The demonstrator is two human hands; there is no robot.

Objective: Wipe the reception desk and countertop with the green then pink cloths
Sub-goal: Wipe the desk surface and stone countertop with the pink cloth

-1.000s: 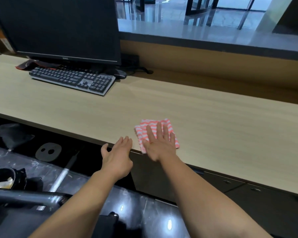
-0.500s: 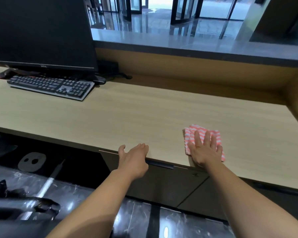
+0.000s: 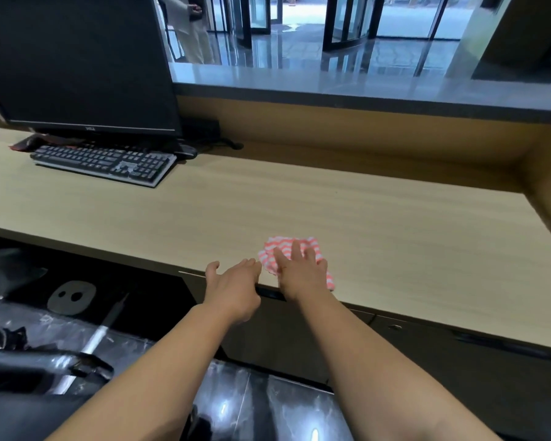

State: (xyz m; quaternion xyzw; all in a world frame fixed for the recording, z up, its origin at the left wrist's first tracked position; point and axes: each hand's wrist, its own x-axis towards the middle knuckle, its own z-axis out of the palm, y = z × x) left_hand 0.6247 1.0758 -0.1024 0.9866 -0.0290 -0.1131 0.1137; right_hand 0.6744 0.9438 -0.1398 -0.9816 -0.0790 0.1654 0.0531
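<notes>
Pressing down on the pink cloth (image 3: 287,248), your right hand (image 3: 303,275) lies flat with its fingers straight and spread, not curled round the fabric. The cloth, striped pink and white and a little bunched, sits on the desk (image 3: 347,211) close to its front edge. Your left hand (image 3: 233,288) is just beside it on the left. Its fingers are straight and together, the thumb is apart, and it reaches over the desk's front edge holding nothing.

The desk is a long, pale wood-grain top that ends at a wooden side wall on your right. At its far left a black keyboard (image 3: 104,162) lies in front of a dark monitor (image 3: 77,58), well apart from the cloth. Behind the desk a wooden panel rises to the grey countertop (image 3: 363,84). Beyond that you see a glossy lobby floor, glass doors (image 3: 347,20), and a person (image 3: 188,27) standing partly hidden by the monitor. Below the desk are dark cabinet fronts (image 3: 427,361), and the dark polished floor (image 3: 268,405) under your arms reflects spots of light.
</notes>
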